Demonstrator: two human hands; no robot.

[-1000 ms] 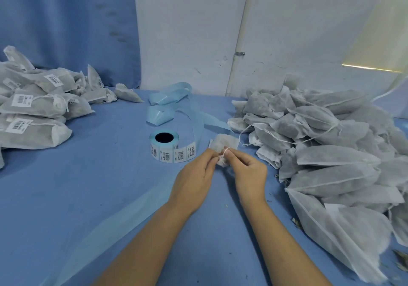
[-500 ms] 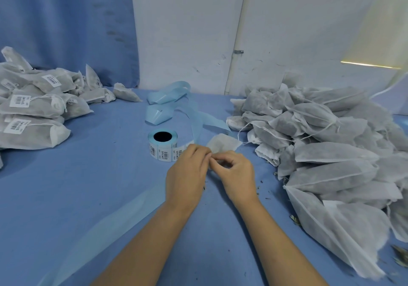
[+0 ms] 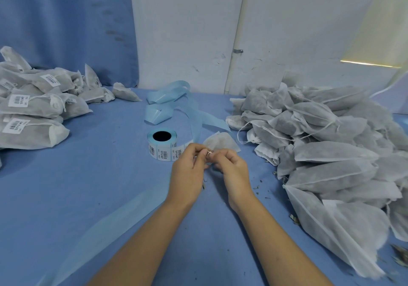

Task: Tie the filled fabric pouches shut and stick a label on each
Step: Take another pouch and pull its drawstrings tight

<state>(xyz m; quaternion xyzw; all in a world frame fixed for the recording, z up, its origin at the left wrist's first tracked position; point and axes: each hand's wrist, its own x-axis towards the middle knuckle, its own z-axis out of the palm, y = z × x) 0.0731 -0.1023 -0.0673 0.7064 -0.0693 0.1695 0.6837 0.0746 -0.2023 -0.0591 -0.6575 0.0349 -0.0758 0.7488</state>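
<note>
Labelled pouches (image 3: 33, 109) are piled far left; a larger untied heap (image 3: 331, 148) is left at right. One pouch (image 3: 223, 142) is seen centre, beside the label roll (image 3: 162, 145). Something small and white, probably its drawstring (image 3: 209, 152), is pinched by left hand (image 3: 187, 170) and right hand (image 3: 231, 168). Since the earlier frame, the fingertips are raised slightly.

1 wide head cam, fwd & down, close over left hand (image 3: 187, 173) & right hand (image 3: 234, 170)

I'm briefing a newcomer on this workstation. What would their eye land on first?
Probably the big heap of unlabelled pouches along the right side of the table. Then the left hand and right hand, which meet mid-table, pinching one small pouch beside the label roll. A smaller, labelled pile sits far left.
</note>
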